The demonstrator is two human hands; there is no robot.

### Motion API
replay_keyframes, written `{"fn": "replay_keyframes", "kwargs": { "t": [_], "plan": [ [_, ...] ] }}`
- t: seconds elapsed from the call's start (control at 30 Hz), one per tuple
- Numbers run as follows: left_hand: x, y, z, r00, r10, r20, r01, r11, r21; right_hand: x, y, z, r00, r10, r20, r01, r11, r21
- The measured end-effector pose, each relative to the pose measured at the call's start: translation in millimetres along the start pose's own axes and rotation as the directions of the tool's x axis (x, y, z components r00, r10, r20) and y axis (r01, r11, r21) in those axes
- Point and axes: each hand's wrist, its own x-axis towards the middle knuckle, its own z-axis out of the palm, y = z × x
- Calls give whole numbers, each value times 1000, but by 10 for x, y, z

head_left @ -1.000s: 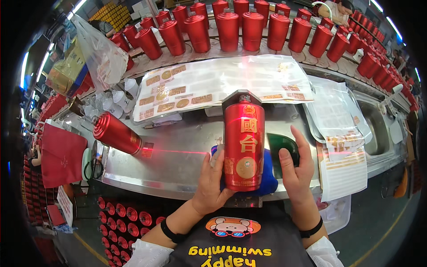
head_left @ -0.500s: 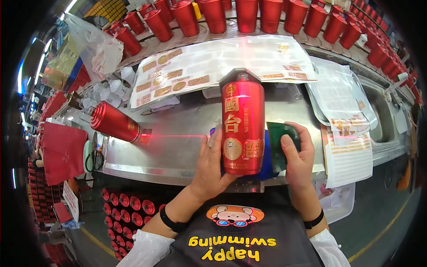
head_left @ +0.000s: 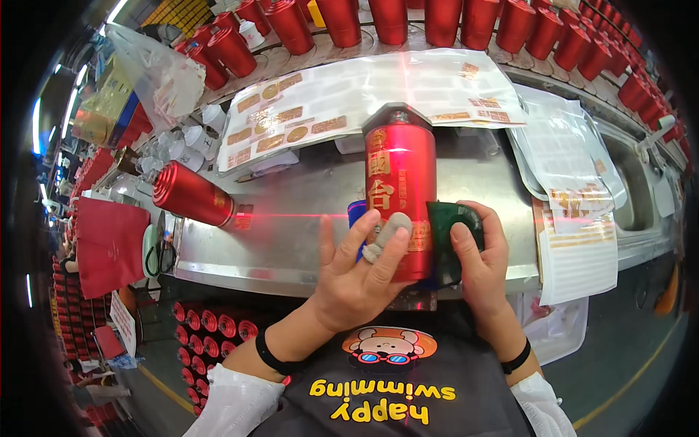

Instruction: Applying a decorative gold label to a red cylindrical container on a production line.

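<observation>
A red bottle (head_left: 420,171) with gold characters lies in front of me, neck away, on a support with a dark angular end (head_left: 378,116) and blue parts (head_left: 357,218). My left hand (head_left: 360,273) is open, its fingers spread, some of them over the lower front of the bottle. A greyish cover (head_left: 393,231), apparently a finger cot, shows at those fingers. Gripped in my right hand (head_left: 483,266), thumb on top, is a flat dark green scraper (head_left: 443,226) beside the bottle's right side. Red light lines cross the bottle.
Left, another red bottle (head_left: 193,195) lies on the metal table (head_left: 291,251). Beyond the support are label sheets (head_left: 342,95); more papers (head_left: 575,247) lie right, near a sink (head_left: 632,189). Several red bottles (head_left: 389,22) stand along the far conveyor. Scissors (head_left: 162,255) hang at the left edge.
My left hand has moved from the bottle's left side onto its lower front. The right hand has brought the green scraper closer to the bottle. The far bottles have shifted along.
</observation>
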Motion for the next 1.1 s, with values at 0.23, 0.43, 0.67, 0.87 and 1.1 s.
{"fn": "replay_keyframes", "kwargs": {
  "t": [0.23,0.43,0.67,0.87,1.1],
  "plan": [
    [-159,-95,76,997,-52,-63,39,981,-190,-33,-138,52,992,-95,88,109,981,-162],
    [-198,-110,84,997,-63,-46,50,969,-241,-56,-35,-113,999,-12,-35,13,999,30],
    [-94,-116,70,994,-80,70,96,959,-266,-29,-34,-174,1000,16,17,-18,996,92],
    [-122,-96,51,991,-107,82,125,958,-257,-24,-87,-220,991,76,111,-88,990,114],
    [-19,-46,-35,996,-26,90,38,991,-128,-19,-91,-228,991,40,131,-41,999,11]
  ]
}}
